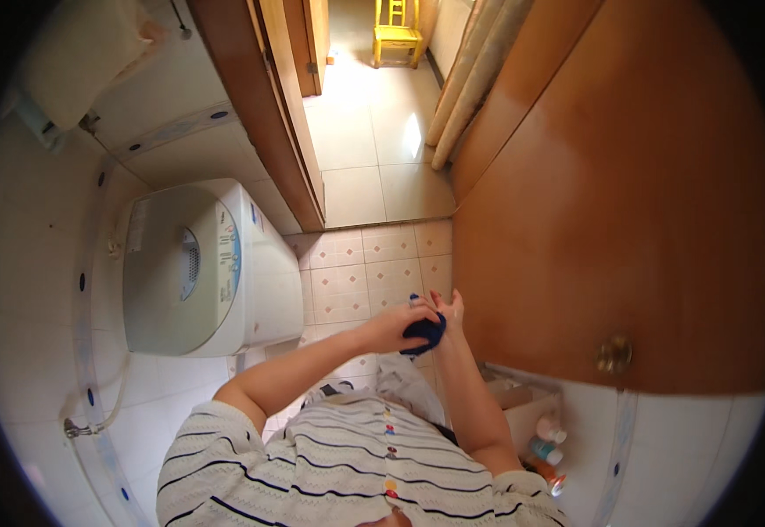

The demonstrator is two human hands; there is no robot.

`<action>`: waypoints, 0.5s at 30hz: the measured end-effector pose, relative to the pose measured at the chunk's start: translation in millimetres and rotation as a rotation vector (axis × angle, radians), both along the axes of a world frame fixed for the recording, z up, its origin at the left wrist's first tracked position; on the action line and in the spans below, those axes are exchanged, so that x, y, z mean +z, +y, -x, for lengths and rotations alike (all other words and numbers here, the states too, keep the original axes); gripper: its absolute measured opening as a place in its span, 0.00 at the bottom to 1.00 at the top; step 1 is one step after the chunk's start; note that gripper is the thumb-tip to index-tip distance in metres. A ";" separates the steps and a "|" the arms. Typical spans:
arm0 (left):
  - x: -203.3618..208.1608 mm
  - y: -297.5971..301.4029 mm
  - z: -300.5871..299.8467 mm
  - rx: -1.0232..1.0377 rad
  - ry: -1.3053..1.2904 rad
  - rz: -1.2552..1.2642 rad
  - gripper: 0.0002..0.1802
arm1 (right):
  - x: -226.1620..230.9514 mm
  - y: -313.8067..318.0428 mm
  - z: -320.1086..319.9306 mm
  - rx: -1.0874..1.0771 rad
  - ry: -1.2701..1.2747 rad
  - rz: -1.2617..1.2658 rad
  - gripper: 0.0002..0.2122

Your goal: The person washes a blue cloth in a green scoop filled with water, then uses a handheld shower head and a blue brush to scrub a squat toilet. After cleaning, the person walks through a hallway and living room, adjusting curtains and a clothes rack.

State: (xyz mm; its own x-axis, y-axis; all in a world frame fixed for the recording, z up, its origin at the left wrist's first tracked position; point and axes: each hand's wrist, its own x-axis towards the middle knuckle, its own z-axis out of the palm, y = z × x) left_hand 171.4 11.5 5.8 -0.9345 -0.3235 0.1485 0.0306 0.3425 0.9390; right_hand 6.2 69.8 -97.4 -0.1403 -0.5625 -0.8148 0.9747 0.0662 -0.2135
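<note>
In front of my body, my two hands meet. My left hand (pixel 393 328) is closed round a dark blue, soft-looking bundle (pixel 424 334), perhaps cloth; its exact kind does not show. A small blue bit also shows by the fingers of that hand. The bundle lies against the palm side or wrist of my right hand (pixel 451 314). The fingers of my right hand point away from me and stand apart, partly hidden behind the left hand.
At left stands a top-loading washing machine (pixel 185 281). A brown wooden door (pixel 610 202) with a round brass knob (pixel 613 353) fills the right. Several bottles (pixel 547 439) stand at lower right. Beyond the doorway is a yellow chair (pixel 397 37). The near floor (pixel 343 277) is tiled.
</note>
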 end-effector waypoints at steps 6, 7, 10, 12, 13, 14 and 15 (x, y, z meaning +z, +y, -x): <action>-1.0 -133.4 57.0 0.255 -0.075 0.121 0.19 | -9.9 -167.4 44.4 0.220 0.178 -0.030 0.22; 0.6 -158.2 60.5 0.307 -0.111 0.185 0.19 | -8.2 -192.8 41.3 0.281 0.230 -0.019 0.21; -32.8 -231.2 48.9 0.601 -0.284 0.303 0.19 | 46.7 -265.6 25.1 0.608 0.346 -0.016 0.17; -48.1 -282.2 50.5 0.749 -0.366 0.270 0.16 | 33.8 -311.3 46.6 0.810 0.509 0.039 0.19; -60.1 -305.3 49.3 0.837 -0.389 0.291 0.16 | 24.0 -335.9 54.5 0.885 0.706 0.038 0.21; -65.8 -327.6 50.5 0.914 -0.447 0.258 0.16 | 14.0 -361.3 63.7 0.959 0.900 0.038 0.22; -75.4 -350.5 48.0 0.976 -0.465 0.267 0.16 | 16.1 -388.2 70.0 0.999 1.136 0.142 0.24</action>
State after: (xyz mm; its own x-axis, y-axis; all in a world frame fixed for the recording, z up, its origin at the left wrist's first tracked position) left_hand 123.4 -338.9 -69.7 -0.2794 -0.9599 0.0251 -0.6976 0.2208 0.6816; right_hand -63.8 -318.4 -81.3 -0.1625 -0.8658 -0.4732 -0.1366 0.4947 -0.8583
